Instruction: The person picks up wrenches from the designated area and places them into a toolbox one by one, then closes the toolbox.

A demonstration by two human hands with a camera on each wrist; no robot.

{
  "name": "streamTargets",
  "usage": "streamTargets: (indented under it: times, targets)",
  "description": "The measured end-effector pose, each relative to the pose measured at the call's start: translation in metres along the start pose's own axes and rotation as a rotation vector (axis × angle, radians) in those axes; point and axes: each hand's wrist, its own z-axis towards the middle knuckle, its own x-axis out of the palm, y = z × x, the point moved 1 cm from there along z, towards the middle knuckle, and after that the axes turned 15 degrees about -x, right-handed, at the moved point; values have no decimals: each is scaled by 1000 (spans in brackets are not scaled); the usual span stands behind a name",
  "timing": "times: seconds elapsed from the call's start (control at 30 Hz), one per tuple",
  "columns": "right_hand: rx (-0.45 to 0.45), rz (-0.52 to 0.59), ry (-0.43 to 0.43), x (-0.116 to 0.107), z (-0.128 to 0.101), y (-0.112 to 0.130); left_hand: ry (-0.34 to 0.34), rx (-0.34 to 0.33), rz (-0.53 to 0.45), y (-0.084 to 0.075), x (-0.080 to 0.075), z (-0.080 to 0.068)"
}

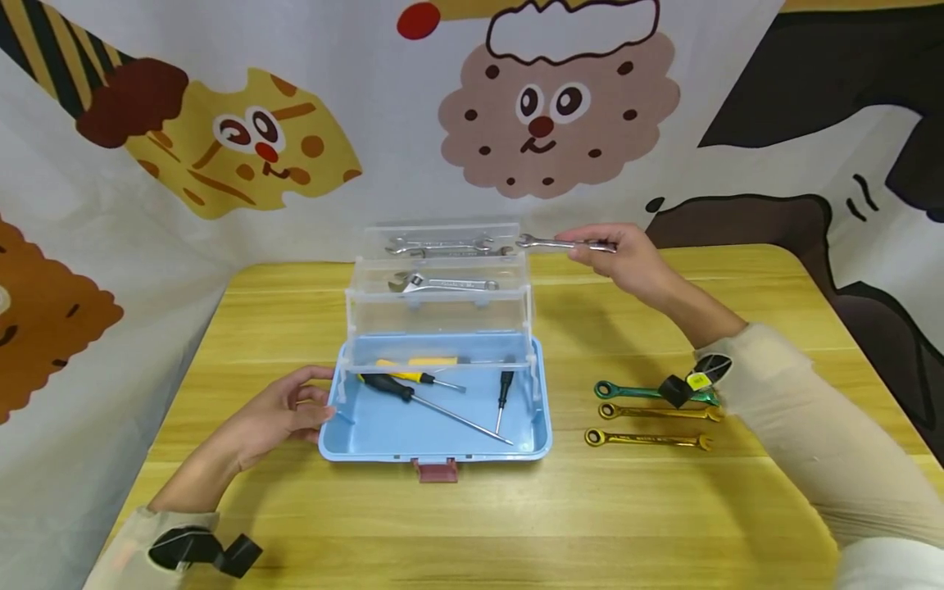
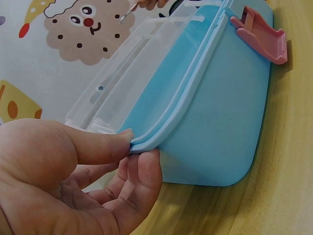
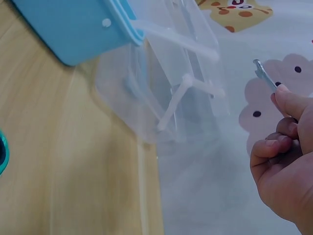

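Wrench of bright steel, slim and open-ended, pinched by its handle in right hand beside clear top tray; likely stiff, light, slick, so mid-shank hold suits. Left hand, fingers curled, pinches blue plastic toolbox rim.

wooden table, cartoon-print backdrop

Staged recording booth: wooden counter enclosed at 9, 12 and 3 o'clock by cartoon-printed cloth backdrop; toolbox and wrenches laid out.
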Motion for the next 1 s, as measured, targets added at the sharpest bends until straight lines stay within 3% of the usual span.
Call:
streamTargets:
  times: [0.5,1.0]
  targets:
    - [-48,22,91,28,31,13,-3,-6,4,-1,1,0]
    - [-137,-66,235,60,61,33,-1,0,3,0,0,0]
